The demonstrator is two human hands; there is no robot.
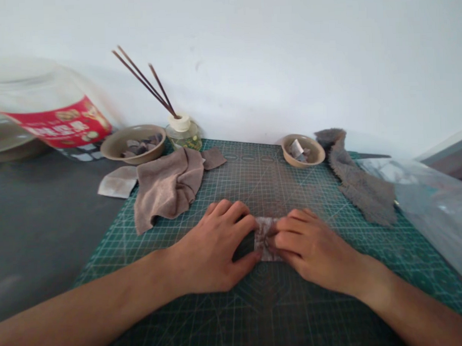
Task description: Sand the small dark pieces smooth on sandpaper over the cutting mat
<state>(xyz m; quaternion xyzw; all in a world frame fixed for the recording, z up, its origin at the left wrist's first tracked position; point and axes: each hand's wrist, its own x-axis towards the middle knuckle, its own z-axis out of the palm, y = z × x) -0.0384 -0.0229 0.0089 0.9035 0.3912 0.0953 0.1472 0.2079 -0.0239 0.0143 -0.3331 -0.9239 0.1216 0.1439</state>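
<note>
The left hand (214,247) is spread, thumb and forefinger apart at the left edge of a small creased cloth (263,235) near the middle of the cutting mat (250,187); whether the right hand (315,246), covering its right side, pinches it, I cannot tell. 1 bowl (302,164) stands by the mat's far edge.

White characters (58,129) on the red label (68,115) of a jar (34,89), beyond and left of the left hand (213,249), are too blurred to read
</note>
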